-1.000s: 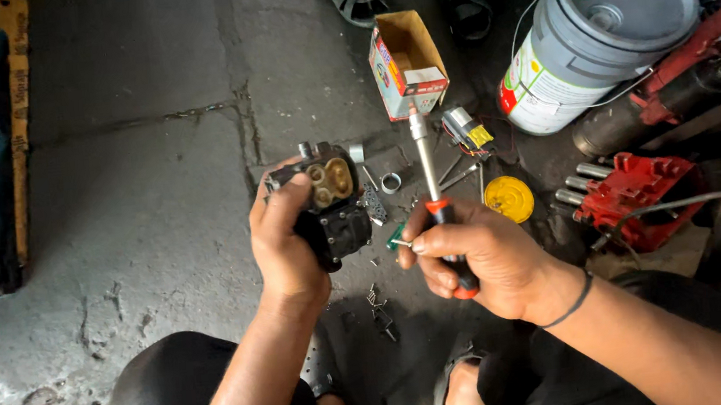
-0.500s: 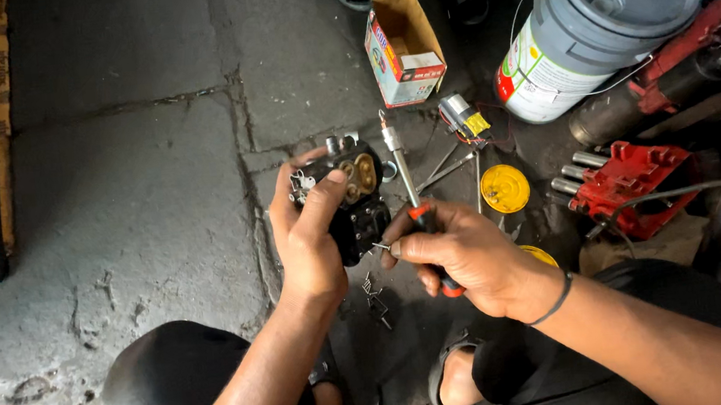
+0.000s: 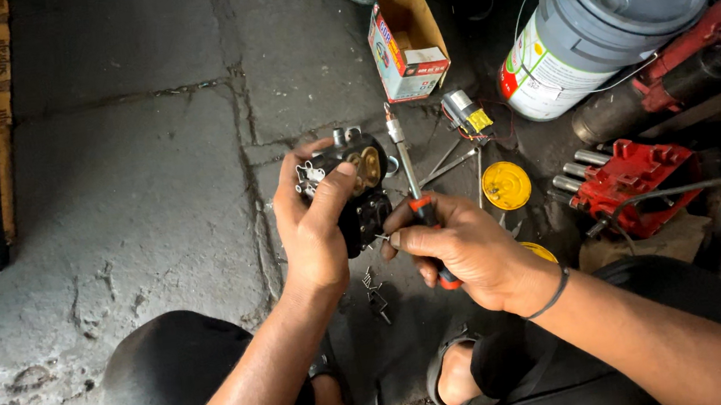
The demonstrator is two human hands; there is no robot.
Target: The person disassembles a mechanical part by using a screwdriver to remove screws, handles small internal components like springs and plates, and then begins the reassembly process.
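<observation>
I work across the view from left to right. At far left there is only the cracked concrete floor [image 3: 136, 162], with a dark edge along the border.

My left hand [image 3: 314, 224] comes up from the lower middle and is wrapped firmly around a small black mechanical assembly [image 3: 358, 196]. The thumb lies over its upper face, beside a round brass-coloured part, and the fingers are behind the body. The assembly is held off the floor, tilted, with metal fittings at its top end.

Just right of it is my right hand [image 3: 462, 250]. This grip is closed on a screwdriver [image 3: 412, 190] with a red and black handle. The shaft runs up and slightly left from the fist, so its long axis is nearly vertical in the view and its tip stands above the assembly, just beside its top right corner. The forefinger and thumb also appear to pinch a small pale piece [image 3: 384, 239] against the lower right edge of the assembly; it is too small to identify.

The assembly therefore lies left of the right grip, touching or almost touching it.

Further right, on the floor, I note an open cardboard box [image 3: 409, 44], a yellow round cap [image 3: 506, 185], a red tool holder [image 3: 632, 181] and a grey lidded bucket [image 3: 603, 21].
</observation>
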